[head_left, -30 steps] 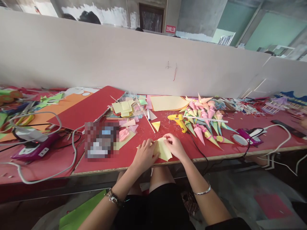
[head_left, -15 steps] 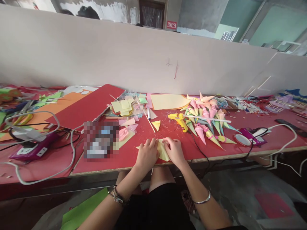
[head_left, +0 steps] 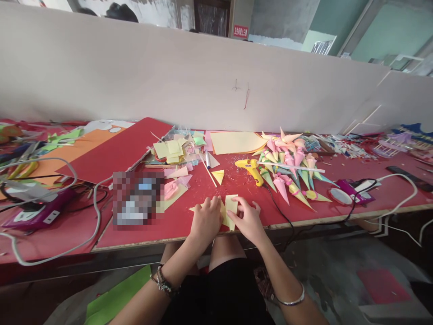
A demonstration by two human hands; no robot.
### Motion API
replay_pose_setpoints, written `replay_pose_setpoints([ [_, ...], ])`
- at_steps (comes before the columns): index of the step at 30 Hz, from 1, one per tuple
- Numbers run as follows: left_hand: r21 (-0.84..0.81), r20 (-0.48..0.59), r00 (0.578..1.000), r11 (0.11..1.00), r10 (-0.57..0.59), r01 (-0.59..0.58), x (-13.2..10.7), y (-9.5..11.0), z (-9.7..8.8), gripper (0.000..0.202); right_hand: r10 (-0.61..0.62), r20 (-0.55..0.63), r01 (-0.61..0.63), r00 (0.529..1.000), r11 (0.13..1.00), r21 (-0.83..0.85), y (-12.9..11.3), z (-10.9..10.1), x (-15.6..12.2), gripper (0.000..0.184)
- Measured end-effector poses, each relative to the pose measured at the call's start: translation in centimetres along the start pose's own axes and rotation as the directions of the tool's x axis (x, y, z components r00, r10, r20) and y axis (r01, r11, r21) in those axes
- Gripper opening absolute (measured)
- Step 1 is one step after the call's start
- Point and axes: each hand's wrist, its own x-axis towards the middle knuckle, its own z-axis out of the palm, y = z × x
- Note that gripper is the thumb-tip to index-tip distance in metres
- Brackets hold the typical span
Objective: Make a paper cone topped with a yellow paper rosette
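Near the front edge of the red table lies a pale yellow sheet of paper, with a flap standing up beside my right hand. My left hand holds the paper's left part down against the table, fingers bent and close together; a pointed corner sticks out to its left. My right hand pinches the flap's right side between thumb and fingers. A small yellow paper cone lies just beyond the hands. The part of the sheet beneath my left palm is hidden.
A yellow glue gun lies beside a heap of pastel paper cones on the right. Its black cord drops over the table edge. A blurred-out device, yellow paper squares and a purple power strip are to the left.
My right hand has lifted the right part of the yellow paper into an upright flap. My left hand stays pressed on the sheet. The view has shifted slightly.
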Motion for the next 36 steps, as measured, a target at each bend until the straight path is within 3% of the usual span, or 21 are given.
replay_pose_setpoints([
  [4, 0.016, 0.000, 1.000, 1.000, 0.002, -0.002, 0.0, 0.0, 0.0, 0.042, 0.013, 0.008, -0.012, 1.000, 0.998, -0.053, -0.1, 0.1, -0.6, 0.015],
  [11, -0.001, -0.008, 1.000, 1.000, 0.018, -0.018, 0.0, -0.1, 0.1, 0.043, -0.044, -0.068, 0.026, 0.997, 0.968, -0.251, 0.0, 0.0, -1.4, 0.020],
  [20, -0.038, -0.024, 1.000, 0.999, 0.001, -0.002, -0.1, -0.1, 0.2, 0.044, -0.069, -0.169, -0.011, 0.983, 0.902, -0.431, 1.4, -2.3, -2.8, 0.022],
  [23, -0.086, -0.038, 0.999, 0.996, -0.007, 0.003, -0.1, -0.4, 0.5, 0.043, -0.098, -0.231, 0.010, 0.968, 0.935, -0.355, 0.9, -2.9, -2.6, 0.023],
  [26, -0.223, -0.051, 0.999, 0.975, -0.017, 0.005, 0.2, -1.3, 0.5, 0.042, -0.132, -0.204, 0.111, 0.970, 0.988, -0.111, -0.2, -2.5, -1.8, 0.022],
  [28, -0.423, -0.099, 0.994, 0.906, -0.035, -0.011, 0.4, -2.2, -0.1, 0.038, -0.139, -0.162, 0.151, 0.977, 0.987, 0.064, -1.1, -1.7, -1.1, 0.020],
  [30, -0.670, -0.134, 0.989, 0.741, -0.069, -0.039, 0.6, -3.1, -0.9, 0.034, -0.140, -0.125, 0.163, 0.982, 0.966, 0.200, -2.0, -0.7, -0.4, 0.019],
  [33, -0.897, -0.042, 0.995, 0.442, -0.095, 0.004, 0.4, -3.9, -1.8, 0.034, -0.172, -0.084, 0.189, 0.982, 0.933, 0.306, -3.1, 0.6, 0.6, 0.018],
  [36, -0.946, 0.078, 0.994, 0.309, -0.081, 0.099, 0.2, -4.6, -2.0, 0.030, -0.214, -0.097, 0.233, 0.972, 0.923, 0.307, -3.7, 1.4, 1.2, 0.022],
])
